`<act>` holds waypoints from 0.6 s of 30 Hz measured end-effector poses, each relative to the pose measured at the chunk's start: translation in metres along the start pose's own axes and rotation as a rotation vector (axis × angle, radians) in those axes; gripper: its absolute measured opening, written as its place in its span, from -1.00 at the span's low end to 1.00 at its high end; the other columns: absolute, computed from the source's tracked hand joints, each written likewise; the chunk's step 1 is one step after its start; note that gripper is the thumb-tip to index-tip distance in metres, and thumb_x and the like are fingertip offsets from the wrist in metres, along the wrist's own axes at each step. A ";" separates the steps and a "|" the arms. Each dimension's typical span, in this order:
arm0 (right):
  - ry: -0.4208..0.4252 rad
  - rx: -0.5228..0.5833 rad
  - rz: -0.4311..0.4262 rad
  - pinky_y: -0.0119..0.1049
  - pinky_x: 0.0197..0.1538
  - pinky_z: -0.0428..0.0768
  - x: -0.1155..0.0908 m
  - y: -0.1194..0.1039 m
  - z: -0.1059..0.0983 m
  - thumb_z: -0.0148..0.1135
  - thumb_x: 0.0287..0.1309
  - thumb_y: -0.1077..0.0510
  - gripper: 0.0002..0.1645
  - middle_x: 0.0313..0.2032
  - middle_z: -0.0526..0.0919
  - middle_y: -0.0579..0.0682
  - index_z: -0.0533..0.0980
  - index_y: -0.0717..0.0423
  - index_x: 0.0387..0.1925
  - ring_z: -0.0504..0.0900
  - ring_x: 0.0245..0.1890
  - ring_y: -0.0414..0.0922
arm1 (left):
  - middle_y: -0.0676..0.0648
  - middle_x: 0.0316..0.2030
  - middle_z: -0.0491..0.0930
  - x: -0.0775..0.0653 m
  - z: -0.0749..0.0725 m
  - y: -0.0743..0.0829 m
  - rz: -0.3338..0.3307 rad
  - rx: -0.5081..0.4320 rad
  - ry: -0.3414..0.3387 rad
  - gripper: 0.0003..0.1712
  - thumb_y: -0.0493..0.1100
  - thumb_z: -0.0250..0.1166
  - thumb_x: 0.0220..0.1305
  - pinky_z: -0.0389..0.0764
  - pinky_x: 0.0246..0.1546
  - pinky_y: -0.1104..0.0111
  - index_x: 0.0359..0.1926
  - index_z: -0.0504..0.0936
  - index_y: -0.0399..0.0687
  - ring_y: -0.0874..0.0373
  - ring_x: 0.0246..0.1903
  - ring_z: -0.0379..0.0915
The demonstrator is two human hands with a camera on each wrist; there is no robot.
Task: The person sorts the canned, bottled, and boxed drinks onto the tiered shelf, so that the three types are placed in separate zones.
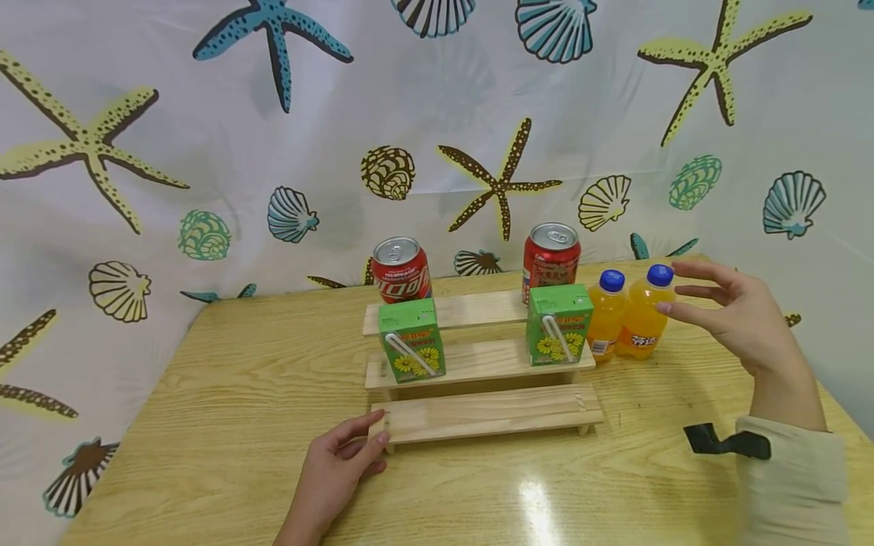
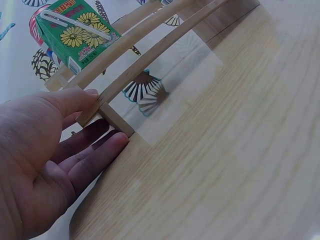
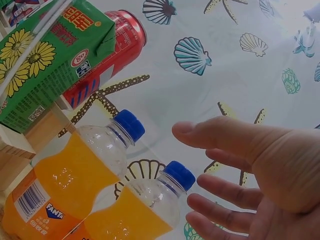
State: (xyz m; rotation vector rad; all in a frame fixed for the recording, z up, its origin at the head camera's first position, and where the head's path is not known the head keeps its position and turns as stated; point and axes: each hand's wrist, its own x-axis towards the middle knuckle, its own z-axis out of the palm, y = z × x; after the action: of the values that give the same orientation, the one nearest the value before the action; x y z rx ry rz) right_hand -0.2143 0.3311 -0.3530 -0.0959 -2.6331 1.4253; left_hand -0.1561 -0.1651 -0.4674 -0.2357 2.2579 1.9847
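My left hand (image 1: 339, 468) holds the left end of the lowest step of a three-step wooden rack (image 1: 492, 415). In the left wrist view its thumb lies on the step's edge, with the fingers below beside the support. Two orange Fanta bottles with blue caps stand side by side at the rack's right end. My right hand (image 1: 746, 318) is beside the outer bottle (image 1: 642, 322), thumb and fingers spread near its cap. Seen from the right wrist, that hand (image 3: 260, 175) holds nothing, its fingertips close to the cap (image 3: 179, 175). The inner bottle (image 1: 605, 318) stands against the rack.
Two green drink cartons with straws, one left (image 1: 413, 341) and one right (image 1: 560, 326), stand on the middle step. Behind them on the top step are two red cola cans, left (image 1: 403, 277) and right (image 1: 550, 262). A patterned curtain (image 1: 437, 98) hangs behind the wooden table (image 1: 259, 425).
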 end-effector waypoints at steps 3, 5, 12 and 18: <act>0.005 0.004 -0.008 -0.66 -0.11 0.57 0.000 0.001 0.000 0.42 0.15 -0.17 -0.16 0.38 0.37 -0.01 0.34 -0.11 0.41 0.42 0.07 -0.39 | -0.16 0.14 0.59 0.000 0.000 0.000 0.000 -0.001 0.000 -0.53 -0.20 0.41 0.27 0.80 -0.19 0.29 0.21 0.63 -0.05 0.15 -0.13 0.69; 0.006 0.011 -0.019 -0.69 -0.13 0.57 0.001 0.001 0.001 0.43 0.16 -0.15 -0.16 0.38 0.37 0.00 0.34 -0.09 0.41 0.42 0.07 -0.38 | -0.16 0.15 0.59 0.000 0.000 0.000 0.000 -0.002 -0.002 -0.53 -0.20 0.41 0.27 0.80 -0.19 0.29 0.21 0.63 -0.06 0.15 -0.14 0.69; -0.009 0.012 -0.022 -0.67 -0.13 0.58 0.002 0.003 0.001 0.42 0.18 -0.14 -0.19 0.36 0.35 -0.06 0.36 -0.07 0.40 0.43 0.09 -0.34 | -0.16 0.17 0.57 0.000 0.000 0.001 0.000 0.002 -0.001 -0.53 -0.21 0.41 0.27 0.80 -0.19 0.30 0.21 0.62 -0.06 0.15 -0.14 0.69; -0.022 0.007 -0.009 -0.68 -0.13 0.57 0.002 0.006 0.001 0.40 0.19 -0.16 -0.17 0.37 0.32 -0.03 0.34 -0.06 0.42 0.43 0.19 -0.14 | -0.15 0.18 0.57 0.000 0.000 0.001 0.002 0.003 0.001 -0.54 -0.22 0.40 0.28 0.80 -0.20 0.30 0.21 0.63 -0.06 0.16 -0.13 0.69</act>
State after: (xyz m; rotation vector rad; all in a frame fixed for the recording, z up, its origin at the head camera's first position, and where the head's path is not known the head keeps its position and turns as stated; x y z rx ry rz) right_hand -0.2167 0.3338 -0.3579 -0.0673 -2.6422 1.4408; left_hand -0.1562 -0.1645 -0.4667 -0.2346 2.2622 1.9821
